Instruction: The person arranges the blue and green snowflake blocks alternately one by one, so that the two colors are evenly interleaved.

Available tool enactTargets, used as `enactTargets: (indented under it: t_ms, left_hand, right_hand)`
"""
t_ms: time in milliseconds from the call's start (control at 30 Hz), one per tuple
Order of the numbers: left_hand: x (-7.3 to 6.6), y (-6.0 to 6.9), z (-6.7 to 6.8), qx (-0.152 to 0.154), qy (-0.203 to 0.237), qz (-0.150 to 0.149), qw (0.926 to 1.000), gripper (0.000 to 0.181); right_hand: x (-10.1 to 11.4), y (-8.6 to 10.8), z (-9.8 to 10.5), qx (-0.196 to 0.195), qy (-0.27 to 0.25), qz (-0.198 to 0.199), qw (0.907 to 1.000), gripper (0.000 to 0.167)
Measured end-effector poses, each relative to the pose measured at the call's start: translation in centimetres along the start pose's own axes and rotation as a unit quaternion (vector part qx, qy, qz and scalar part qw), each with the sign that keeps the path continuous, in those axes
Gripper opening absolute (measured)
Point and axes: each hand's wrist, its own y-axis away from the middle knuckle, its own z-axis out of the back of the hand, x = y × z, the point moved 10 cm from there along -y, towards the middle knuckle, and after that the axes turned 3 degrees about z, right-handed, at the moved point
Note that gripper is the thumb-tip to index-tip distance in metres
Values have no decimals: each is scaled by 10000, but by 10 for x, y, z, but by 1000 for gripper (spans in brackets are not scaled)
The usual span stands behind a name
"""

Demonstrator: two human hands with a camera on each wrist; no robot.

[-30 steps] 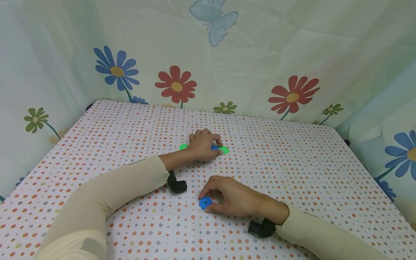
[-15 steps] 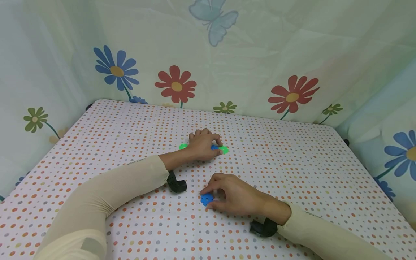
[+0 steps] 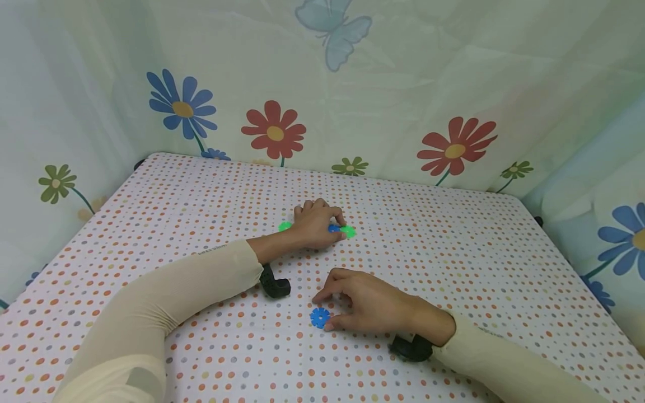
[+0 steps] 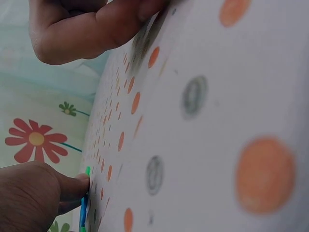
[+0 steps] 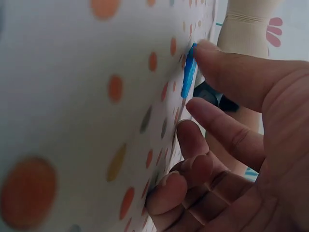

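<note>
My left hand rests at mid-table over a row of flat plastic snowflake discs. Its thumb and index finger pinch the green snowflake disc at the row's right end. A blue disc joins that one, partly under the fingers, and another green disc peeks out left of the wrist; the stretch between is hidden. Nearer the front, a loose blue snowflake disc lies on the cloth. My right hand is beside it, thumb tip against its edge, index finger apart from it, as the right wrist view also shows.
White cloth with coloured dots covers the table. A flower-printed curtain hangs behind and at both sides. Black wrist camera mounts sit under both wrists, close to the cloth.
My right hand pinched the loose blue disc earlier and shifted slightly; now the disc lies flat and the index finger has come away from it. The left hand has stayed put.
</note>
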Motion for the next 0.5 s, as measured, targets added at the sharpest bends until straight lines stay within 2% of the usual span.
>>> enactTargets:
  t_ms: [500]
  left_hand:
    - [0,-1,-1,20,20,22,10000,23]
  right_hand:
    - [4,0,-1,143,143,209,9996,24]
